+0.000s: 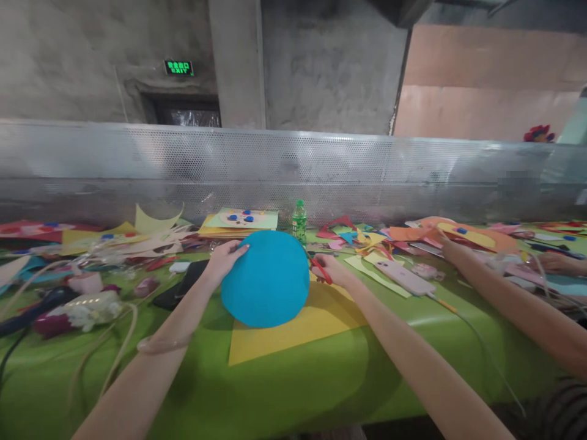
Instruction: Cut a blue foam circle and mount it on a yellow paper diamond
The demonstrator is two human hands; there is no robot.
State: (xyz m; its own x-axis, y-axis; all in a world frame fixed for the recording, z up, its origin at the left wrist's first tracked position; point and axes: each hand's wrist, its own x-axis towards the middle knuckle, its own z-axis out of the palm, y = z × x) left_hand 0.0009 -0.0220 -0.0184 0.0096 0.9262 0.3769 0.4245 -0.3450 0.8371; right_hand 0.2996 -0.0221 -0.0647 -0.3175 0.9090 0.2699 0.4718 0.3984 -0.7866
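Note:
My left hand (225, 257) grips the upper left edge of a blue rounded paper sheet (266, 280), holding it raised above a yellow sheet (293, 330) that lies on the green table cover (293, 391). My right hand (331, 269) is closed around red-handled scissors (321, 269) at the blue sheet's right edge. The scissor blades are hidden behind the blue paper.
A green bottle (299, 222) stands behind the blue sheet. A pink phone (405, 277) with a cable lies to the right. Another person's arm (504, 299) reaches in from the right toward orange paper (458, 233). Coloured paper scraps and cut shapes cover the table's back. A perforated metal barrier (293, 165) runs behind.

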